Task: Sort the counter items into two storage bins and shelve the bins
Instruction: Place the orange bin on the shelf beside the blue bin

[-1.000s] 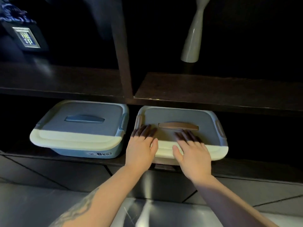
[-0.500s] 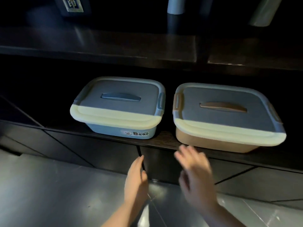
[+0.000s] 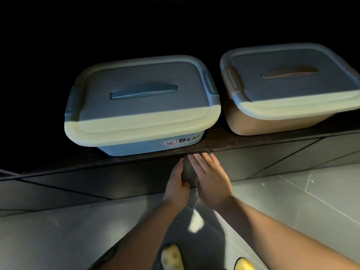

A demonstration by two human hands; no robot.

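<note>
Two lidded bins on shelf [image 3: 214, 140], blue bin [image 3: 144, 106] labelled "Bear", tan bin [image 3: 288, 88], left hand [image 3: 178, 185] and right hand [image 3: 209, 180] empty, fingers straight.

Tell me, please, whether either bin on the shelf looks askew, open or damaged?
Nothing stands out: the blue bin and the tan bin sit side by side on the shelf, lids on, no damage visible. Both hang slightly over its front edge.

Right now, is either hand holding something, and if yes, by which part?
Nothing is held. The left hand and right hand hang with straight fingers below the shelf edge, apart from the blue bin and tan bin.
</note>
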